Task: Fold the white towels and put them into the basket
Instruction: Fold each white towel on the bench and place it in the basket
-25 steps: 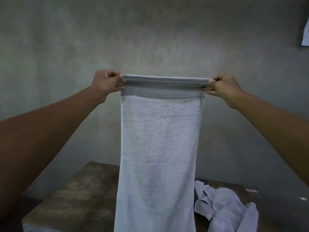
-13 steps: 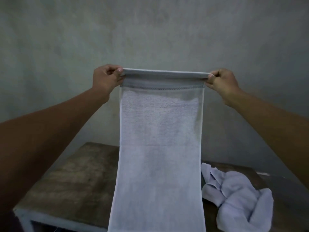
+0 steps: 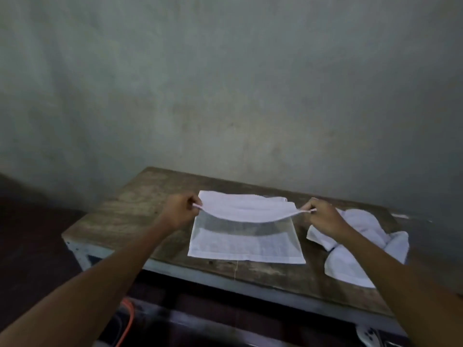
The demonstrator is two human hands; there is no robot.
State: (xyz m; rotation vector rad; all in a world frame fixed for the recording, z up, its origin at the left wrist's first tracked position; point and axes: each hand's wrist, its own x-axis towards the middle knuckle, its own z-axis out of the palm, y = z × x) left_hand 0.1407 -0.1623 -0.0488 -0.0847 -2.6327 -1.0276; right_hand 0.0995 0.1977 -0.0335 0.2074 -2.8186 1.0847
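1. White terry cloth, the towel (image 3: pixel 245 246), lies at the centre of the frame on the worktop (image 3: pixel 140 204). Its near half is spread flat on the worn wood, and its near edge runs close to the worktop's front edge.
2. The far end of the towel is raised off the surface and held above the flat half. It sags in a shallow curve between the two hands.
3. Left hand (image 3: pixel 179 212): fingers curled, pinching the left corner of the raised edge between thumb and fingers.
4. Right hand (image 3: pixel 325 216): fingers curled likewise, pinching the right corner of the raised edge.
5. A second towel (image 3: pixel 350 269), also white and crumpled into a loose heap, lies on the worktop at the right of the frame, just beside the flat towel but apart from it. The right forearm passes over it.
6. An orange cable (image 3: pixel 127 319) shows at the lower left of the frame, below the worktop's front edge.
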